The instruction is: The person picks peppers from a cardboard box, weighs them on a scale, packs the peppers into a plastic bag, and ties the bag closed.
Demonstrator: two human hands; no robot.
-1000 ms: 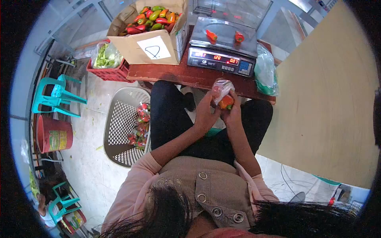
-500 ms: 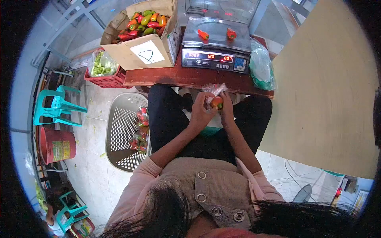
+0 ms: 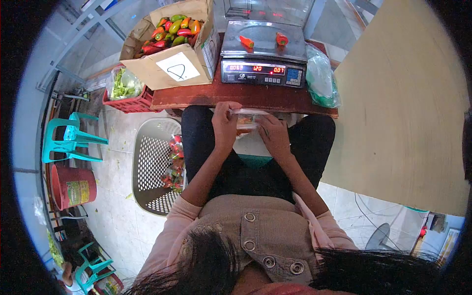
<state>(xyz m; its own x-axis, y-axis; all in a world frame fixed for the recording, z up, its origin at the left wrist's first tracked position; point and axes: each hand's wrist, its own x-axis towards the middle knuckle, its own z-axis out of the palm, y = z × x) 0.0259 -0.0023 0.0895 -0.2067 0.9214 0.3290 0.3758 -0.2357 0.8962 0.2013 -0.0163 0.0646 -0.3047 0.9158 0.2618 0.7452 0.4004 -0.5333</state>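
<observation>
A clear plastic bag [image 3: 249, 112] is stretched between my hands over my lap, with red-orange peppers [image 3: 244, 122] showing through it. My left hand [image 3: 225, 126] pinches the bag's left end, fingers closed. At its other end, my right hand [image 3: 273, 133] grips the plastic with bent fingers. Just beyond my hands, a digital scale [image 3: 228, 78] stands on a dark red wooden bench [image 3: 196, 97]. Two peppers lie apart on its metal pan: an orange-red pepper [image 3: 246, 42] and a red pepper [image 3: 281, 39].
Left of the scale stands a cardboard box [image 3: 204, 73] of mixed peppers. A plastic basket [image 3: 143, 162] with bagged peppers is beside my left leg. Plastic bags [image 3: 321, 78] lie right of the scale. Farther left are a red crate [image 3: 130, 103], a teal chair [image 3: 59, 140] and a red bucket [image 3: 61, 184].
My hands have moved apart, drawing the bag's top out sideways between them; before, they were bunched together around it. The peppers on the scale stay where they were.
</observation>
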